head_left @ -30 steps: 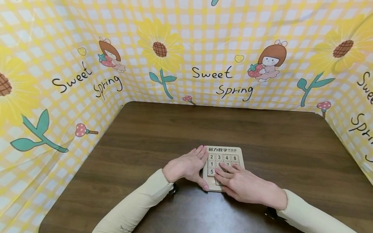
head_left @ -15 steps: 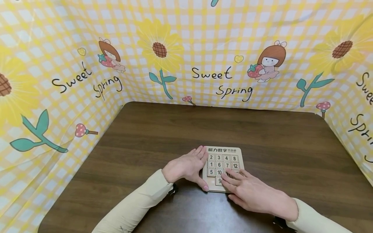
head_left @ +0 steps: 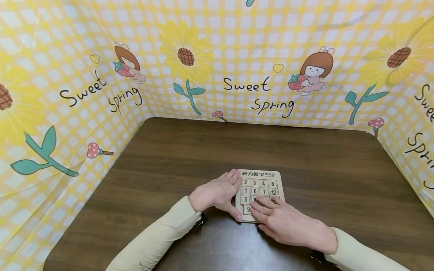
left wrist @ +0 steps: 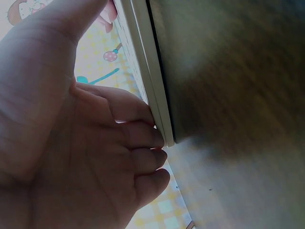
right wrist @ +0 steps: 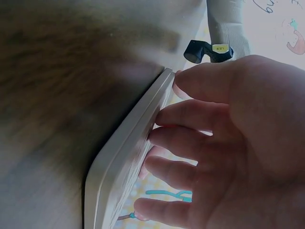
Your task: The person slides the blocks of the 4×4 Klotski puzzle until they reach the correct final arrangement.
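A wooden number sliding puzzle (head_left: 279, 177) lies flat on the table, with numbered square tiles in its tray. Along its left edge rests my left hand (head_left: 217, 194), fingers straight toward the top corner and thumb at the bottom corner. The left wrist view shows those fingertips against the board's side (left wrist: 152, 81). My right hand (head_left: 291, 222) reaches over the lower right, its extended fingertips on the lower tiles and covering several of them. The 9 tile (head_left: 248, 209) sits in the bottom row at the left. The upper two rows show 2, 3, 4, 8 and 1, 6, 7, 12.
The dark wood-grain table (head_left: 190, 150) extends around the puzzle. Behind it and at both sides hangs a yellow checked cloth (head_left: 217, 49) with flowers and lettering. A black strap piece (head_left: 201, 219) shows under the left wrist.
The 9 tile has slid one place left in the bottom row. My right hand shifted right and down, then back left over the tiles. My left hand stays put.
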Demonstrator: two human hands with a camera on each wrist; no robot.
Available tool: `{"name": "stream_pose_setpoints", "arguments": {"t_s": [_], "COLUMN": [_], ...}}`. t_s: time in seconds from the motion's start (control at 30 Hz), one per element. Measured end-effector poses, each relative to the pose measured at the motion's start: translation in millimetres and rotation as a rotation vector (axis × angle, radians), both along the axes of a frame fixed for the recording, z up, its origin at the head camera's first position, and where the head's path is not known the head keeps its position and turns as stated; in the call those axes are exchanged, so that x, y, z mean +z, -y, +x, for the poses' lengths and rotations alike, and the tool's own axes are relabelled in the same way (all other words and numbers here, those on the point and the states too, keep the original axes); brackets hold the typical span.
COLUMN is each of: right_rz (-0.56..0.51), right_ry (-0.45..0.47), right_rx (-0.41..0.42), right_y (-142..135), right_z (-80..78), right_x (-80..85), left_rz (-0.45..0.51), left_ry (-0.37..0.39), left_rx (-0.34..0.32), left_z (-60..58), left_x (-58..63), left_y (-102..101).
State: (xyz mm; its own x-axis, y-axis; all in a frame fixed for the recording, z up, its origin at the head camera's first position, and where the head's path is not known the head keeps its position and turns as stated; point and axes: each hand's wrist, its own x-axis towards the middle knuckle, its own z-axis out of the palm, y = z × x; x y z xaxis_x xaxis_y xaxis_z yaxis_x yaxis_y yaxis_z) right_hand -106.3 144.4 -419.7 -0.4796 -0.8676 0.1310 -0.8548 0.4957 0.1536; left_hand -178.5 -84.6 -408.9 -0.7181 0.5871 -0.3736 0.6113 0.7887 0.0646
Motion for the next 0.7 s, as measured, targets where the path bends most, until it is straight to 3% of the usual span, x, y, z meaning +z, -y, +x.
{"name": "stream_pose_setpoints", "arguments": {"t_s": [0.23,0.43,0.7], "right_rz": [-0.002,0.034,0.021], "right_ry": [-0.009,0.041,0.095], "right_rx": [0.004,-0.021,-0.091], "right_y": [4.5,5.1,-16.7], "right_z": [-1.4,-0.3,1.6], "right_x": [-1.1,1.9,11.5], "left_rz": [-0.002,-0.01,-0.022], "left_ry": [0.005,0.003,-0.014], "left_rx": [0.004,0.007,-0.002], "left_z": [-0.2,0.1,0.5], "left_x": [0.5,1.1,1.4], "left_y": [0.1,0.0,-1.3]}}
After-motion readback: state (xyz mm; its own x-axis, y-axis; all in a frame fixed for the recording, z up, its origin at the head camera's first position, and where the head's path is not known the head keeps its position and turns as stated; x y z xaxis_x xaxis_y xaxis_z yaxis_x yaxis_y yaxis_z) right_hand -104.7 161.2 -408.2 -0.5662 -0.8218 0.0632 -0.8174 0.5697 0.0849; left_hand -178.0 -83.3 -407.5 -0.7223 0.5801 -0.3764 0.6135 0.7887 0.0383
